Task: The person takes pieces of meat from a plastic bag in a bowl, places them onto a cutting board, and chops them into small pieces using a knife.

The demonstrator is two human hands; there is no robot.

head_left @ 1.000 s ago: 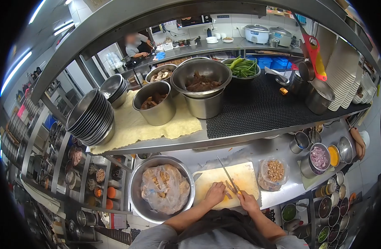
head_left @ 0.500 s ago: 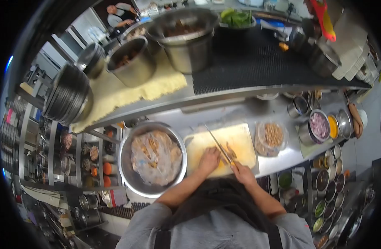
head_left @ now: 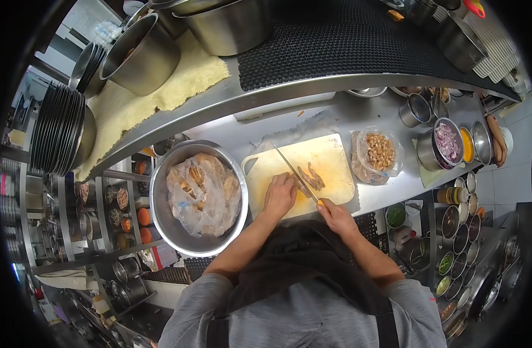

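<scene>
My right hand [head_left: 337,217] is closed around the yellow handle of a long knife [head_left: 290,166], its blade slanting up and left across a pale cutting board [head_left: 260,169]. My left hand [head_left: 280,196] rests on the board just left of the blade, fingers bent and pressed together. Whatever lies under those fingertips is mostly hidden. Cut strips of brownish meat [head_left: 311,176] lie on the board right of the blade. Yellowish stains mark the board around both hands.
Left of the board stands a large steel bowl [head_left: 156,200] with a plastic bag of meat [head_left: 205,194]. At right are a bag of diced pieces [head_left: 380,152] and a pot of chopped onion [head_left: 447,142]. A steel shelf with a black mat [head_left: 335,43] overhangs the back.
My view has tilted down, and the person at the back is out of sight. The meat strips now show more fully right of the blade. Both hands keep their hold.
</scene>
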